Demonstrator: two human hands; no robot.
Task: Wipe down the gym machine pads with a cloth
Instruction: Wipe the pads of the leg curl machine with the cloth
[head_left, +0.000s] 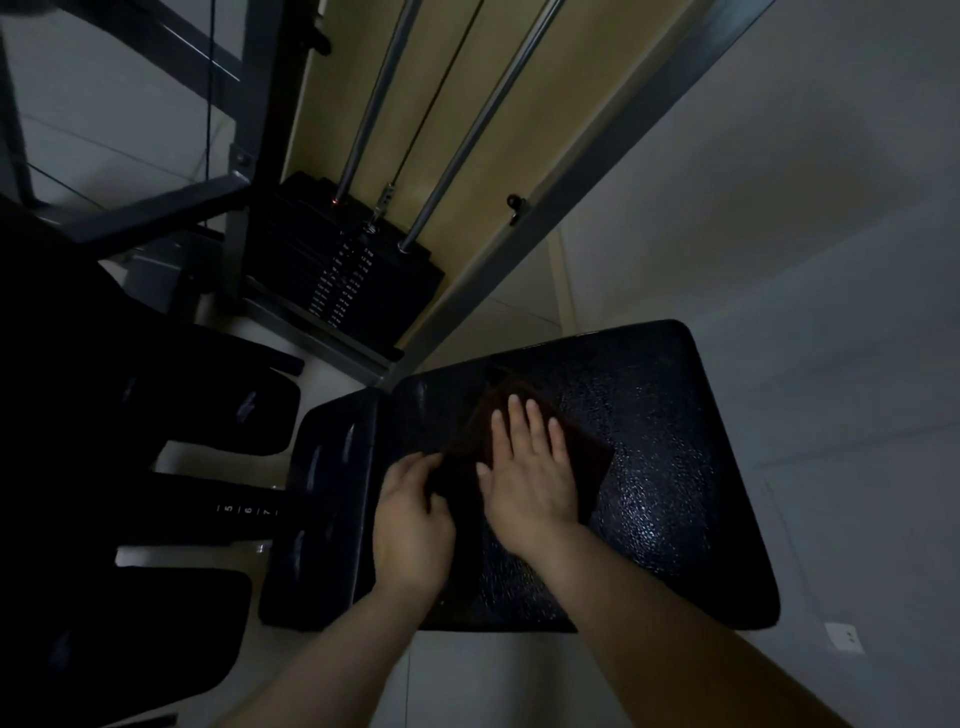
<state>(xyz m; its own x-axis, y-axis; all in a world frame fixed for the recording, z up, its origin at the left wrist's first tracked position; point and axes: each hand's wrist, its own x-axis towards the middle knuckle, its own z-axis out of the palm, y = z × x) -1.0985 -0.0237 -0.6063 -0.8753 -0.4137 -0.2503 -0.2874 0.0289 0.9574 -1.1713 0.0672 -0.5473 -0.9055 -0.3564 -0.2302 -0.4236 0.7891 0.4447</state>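
Dim gym corner, weight stack (343, 270) behind. Large black seat pad (675, 493) serves as the working surface. Dark cloth (597, 457) lies spread mid-pad. Right hand (530, 467) presses it flat, fingers (535, 421) straight, for broad contact. Left hand (410, 525) seemingly pinches the cloth's near edge, likely to stop bunching.

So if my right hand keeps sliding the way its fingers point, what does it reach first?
The right hand would first cross the rest of the cloth, then bare pad towards its far edge.
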